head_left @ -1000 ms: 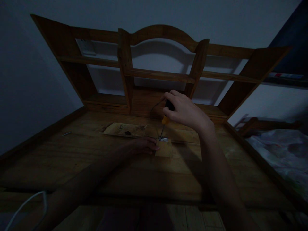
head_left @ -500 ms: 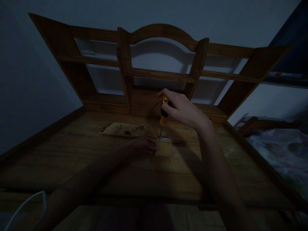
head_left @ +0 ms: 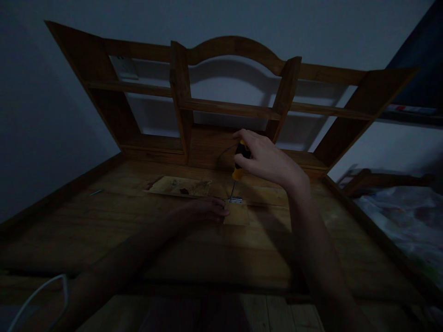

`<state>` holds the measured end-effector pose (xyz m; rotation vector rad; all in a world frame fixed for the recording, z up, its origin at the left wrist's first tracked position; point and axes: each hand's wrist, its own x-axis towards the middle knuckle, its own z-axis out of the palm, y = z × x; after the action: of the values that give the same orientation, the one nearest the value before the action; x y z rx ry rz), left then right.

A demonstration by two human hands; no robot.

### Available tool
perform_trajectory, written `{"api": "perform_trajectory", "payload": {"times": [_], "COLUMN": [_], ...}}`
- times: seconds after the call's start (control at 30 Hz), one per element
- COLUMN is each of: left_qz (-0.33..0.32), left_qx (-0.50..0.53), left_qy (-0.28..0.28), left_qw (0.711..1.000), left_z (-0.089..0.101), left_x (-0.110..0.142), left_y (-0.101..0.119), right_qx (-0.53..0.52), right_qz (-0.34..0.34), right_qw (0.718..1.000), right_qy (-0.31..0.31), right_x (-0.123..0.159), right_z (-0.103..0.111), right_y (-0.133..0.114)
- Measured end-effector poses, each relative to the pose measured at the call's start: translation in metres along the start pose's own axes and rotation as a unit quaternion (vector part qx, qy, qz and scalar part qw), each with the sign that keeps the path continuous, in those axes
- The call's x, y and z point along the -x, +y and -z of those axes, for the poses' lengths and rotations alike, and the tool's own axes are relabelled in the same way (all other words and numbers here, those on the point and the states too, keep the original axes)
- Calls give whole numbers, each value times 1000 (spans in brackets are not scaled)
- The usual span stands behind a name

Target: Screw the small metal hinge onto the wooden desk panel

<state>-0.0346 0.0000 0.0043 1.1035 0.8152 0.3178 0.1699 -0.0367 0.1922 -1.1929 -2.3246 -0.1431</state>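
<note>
Wooden desktop (head_left: 114,210): our left hand (head_left: 206,207) holding small board (head_left: 237,215). Our right hand (head_left: 266,157) grips screwdriver (head_left: 237,174), handle shifted right, tip still at hinge (head_left: 237,200).

The yellow-and-black screwdriver (head_left: 237,174) stands slightly tilted, tip down at the small silver hinge (head_left: 236,200) — this at the far edge of the pale wooden block (head_left: 237,215) — flat on the bench (head_left: 204,249).

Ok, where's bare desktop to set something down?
Bare desktop shows between right forearm and right side rail, and between thin metal rod and left forearm. Crowded: the centre, with left hand, right hand, screwdriver, hinge, small wood piece and splintered board.
</note>
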Motion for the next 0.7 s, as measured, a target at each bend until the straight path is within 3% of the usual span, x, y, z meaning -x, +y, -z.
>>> {"api": "perform_trajectory", "payload": {"times": [0.13, 0.33, 0.57, 0.7], "left_qz": [4, 1, 2, 1], "left_qx": [-3, -6, -7, -13], "left_qy": [-6, -1, 3, -5], "left_qw": [1000, 1000, 1000, 1000], "left_z": [3, 2, 1, 5], "left_x": [-4, -2, -1, -4], "left_y": [-3, -1, 0, -4], "right_qx": [2, 67, -20, -8], "right_qz": [29, -23, 29, 20], "right_qw": [1000, 997, 999, 1000], "right_qy": [10, 28, 4, 21], "right_x": [0, -2, -4, -5], "right_z": [-3, -8, -5, -10], "right_y": [-2, -2, 5, 6]}}
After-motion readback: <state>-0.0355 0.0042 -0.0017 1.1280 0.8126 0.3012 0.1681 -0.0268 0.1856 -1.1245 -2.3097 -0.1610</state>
